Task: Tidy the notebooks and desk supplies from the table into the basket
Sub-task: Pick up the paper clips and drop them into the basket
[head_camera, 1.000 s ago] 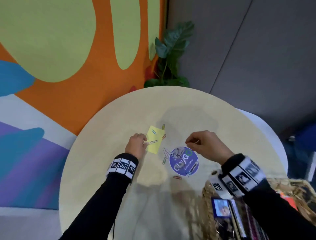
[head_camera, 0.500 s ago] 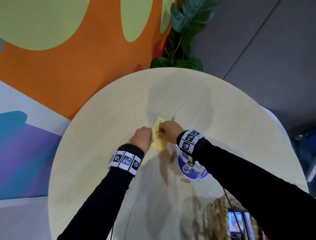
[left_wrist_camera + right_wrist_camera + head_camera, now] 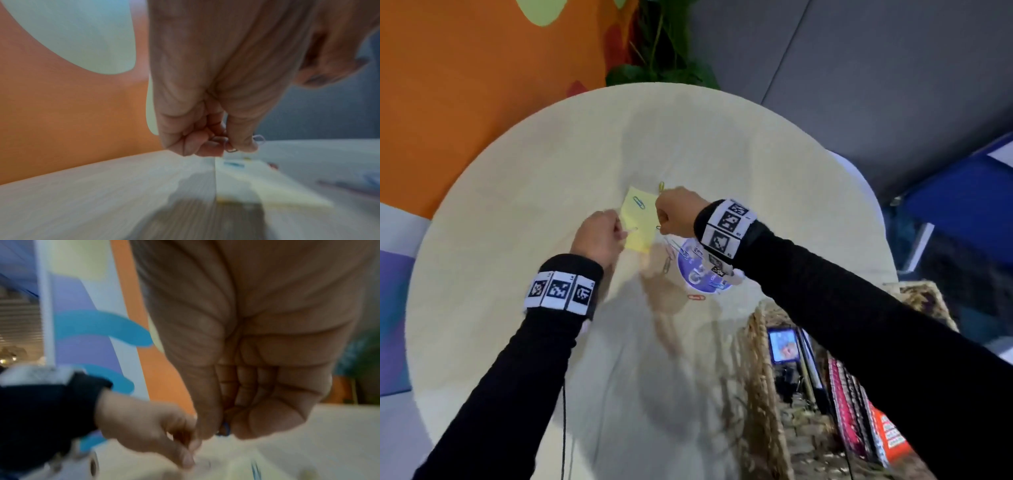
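Head view shows the small yellow sticky note lying flat near the middle of the frame on the round pale wooden table, with one blue paper clip on it and one yellow paper clip just above its upper right corner. The left hand is at the note's left edge, the right hand at its right edge. Only the left wrist view shows that the left thumb and fingers pinch a thin silver paper clip; only the right wrist view shows a small blue clip pinched in the curled right fingers. Below the right wrist lies a round purple sticker with several clips on and beside it, too blurred to count, and one red paper clip under it. The woven straw basket stands at the lower right, at the table's edge, already holding notebooks. The upper and left parts of the table are open.
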{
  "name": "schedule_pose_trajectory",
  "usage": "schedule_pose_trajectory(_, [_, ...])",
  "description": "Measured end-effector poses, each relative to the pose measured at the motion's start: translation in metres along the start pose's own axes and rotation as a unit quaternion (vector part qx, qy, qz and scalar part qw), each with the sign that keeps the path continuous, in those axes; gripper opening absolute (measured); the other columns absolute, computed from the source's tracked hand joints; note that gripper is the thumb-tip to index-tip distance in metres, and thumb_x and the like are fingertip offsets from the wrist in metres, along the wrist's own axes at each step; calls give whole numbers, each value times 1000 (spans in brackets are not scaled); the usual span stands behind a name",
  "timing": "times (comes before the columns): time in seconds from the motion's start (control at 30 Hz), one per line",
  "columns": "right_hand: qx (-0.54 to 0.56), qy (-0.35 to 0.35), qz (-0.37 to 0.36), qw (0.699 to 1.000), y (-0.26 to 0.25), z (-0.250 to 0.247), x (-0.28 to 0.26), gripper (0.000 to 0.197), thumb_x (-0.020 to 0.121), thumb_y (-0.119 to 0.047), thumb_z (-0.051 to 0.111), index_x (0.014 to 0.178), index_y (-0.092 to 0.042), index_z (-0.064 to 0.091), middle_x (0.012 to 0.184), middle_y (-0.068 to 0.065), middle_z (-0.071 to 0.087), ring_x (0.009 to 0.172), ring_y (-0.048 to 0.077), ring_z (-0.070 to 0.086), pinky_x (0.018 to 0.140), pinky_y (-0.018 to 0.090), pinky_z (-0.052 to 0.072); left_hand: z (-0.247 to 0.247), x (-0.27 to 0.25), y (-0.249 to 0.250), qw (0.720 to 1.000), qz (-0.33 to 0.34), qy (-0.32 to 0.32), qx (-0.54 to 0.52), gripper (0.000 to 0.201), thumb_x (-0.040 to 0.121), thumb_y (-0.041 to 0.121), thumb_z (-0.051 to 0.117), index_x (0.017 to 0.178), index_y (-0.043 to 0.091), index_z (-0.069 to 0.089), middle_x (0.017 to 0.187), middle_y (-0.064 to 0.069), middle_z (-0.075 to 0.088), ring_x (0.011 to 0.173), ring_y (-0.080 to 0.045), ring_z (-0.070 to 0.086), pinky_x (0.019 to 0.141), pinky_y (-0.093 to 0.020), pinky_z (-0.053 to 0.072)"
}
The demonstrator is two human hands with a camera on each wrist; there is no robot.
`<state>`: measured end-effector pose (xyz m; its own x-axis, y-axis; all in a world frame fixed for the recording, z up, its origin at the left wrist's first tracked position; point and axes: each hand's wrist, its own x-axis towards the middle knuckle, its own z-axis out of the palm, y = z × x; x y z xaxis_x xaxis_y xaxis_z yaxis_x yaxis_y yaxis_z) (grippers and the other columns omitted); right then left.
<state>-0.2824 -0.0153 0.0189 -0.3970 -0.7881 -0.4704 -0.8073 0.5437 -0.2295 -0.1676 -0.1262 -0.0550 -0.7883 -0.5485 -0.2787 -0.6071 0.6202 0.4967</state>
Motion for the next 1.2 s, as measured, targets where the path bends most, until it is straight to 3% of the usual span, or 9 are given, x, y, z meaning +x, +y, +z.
schedule_pose_trajectory(0.2, [120,24,-11,992,35,-4,-190,10,77,-13,67,86,-13,69,73,-6,61,67,10,53,65,25,42,-11,-69,27,993,53,54,-92,9,88,6,71,92,0,66,86,-11,65,80,-21,58,75,-25,39])
schedule_pose_trajectory(0.37, [42,-134,37,989,60,78,-264,12,77,-9,63,85,-11,72,90,9,72,87,25,64,71,25,39,-12,-151,80,980,98,23,-174,37,78,12,81,63,34,55,57,13,65,58,18,57,60,7,38])
schedule_pose_trajectory(0.5, [-84,-207,54,973,68,136,-266,23,83,2,49,96,-4,66,95,17,66,88,36,65,68,39,51,-5,-211,121,968,142,-28,-205,39,74,11,84,60,36,56,63,37,65,63,11,60,61,7,39])
schedule_pose_trajectory(0.63, [-130,-215,67,966,64,153,-257,24,89,-4,51,111,-2,61,117,17,64,102,37,64,70,39,50,7,-247,141,956,232,-81,-162,27,78,21,81,65,37,63,60,23,67,77,-3,65,62,2,40])
schedule_pose_trajectory(0.73, [-87,-180,75,977,68,146,-262,25,86,-13,58,110,-4,63,114,15,65,102,34,64,73,37,50,26,-259,150,948,273,-134,-95,7,84,10,74,83,17,74,79,6,75,80,-10,66,65,-9,39])
schedule_pose_trajectory(0.93, [113,56,171,977,107,110,-321,13,78,-19,69,86,-10,73,90,10,74,86,26,67,71,31,49,85,-253,173,909,345,-214,93,26,93,4,55,107,12,76,109,-7,77,103,-23,69,95,-36,54])
schedule_pose_trajectory(1.03, [177,132,202,954,111,110,-355,12,79,-21,71,87,-13,74,84,3,74,79,17,65,74,31,52,108,-254,187,877,355,-258,195,24,88,-7,54,88,8,72,91,-12,70,86,-30,66,79,-40,59])
schedule_pose_trajectory(1.13, [192,159,209,946,110,123,-376,12,80,-23,70,89,-17,75,85,-1,74,77,10,63,76,26,53,119,-260,203,838,370,-287,279,33,83,-18,50,61,5,43,60,-8,39,57,-25,44,45,-32,38])
schedule_pose_trajectory(1.2, [210,156,210,942,110,133,-384,10,80,-23,71,89,-20,74,85,-3,74,76,6,63,76,21,51,123,-262,214,815,369,-314,317,37,86,-19,48,57,2,37,54,-6,32,47,-23,36,41,-28,30])
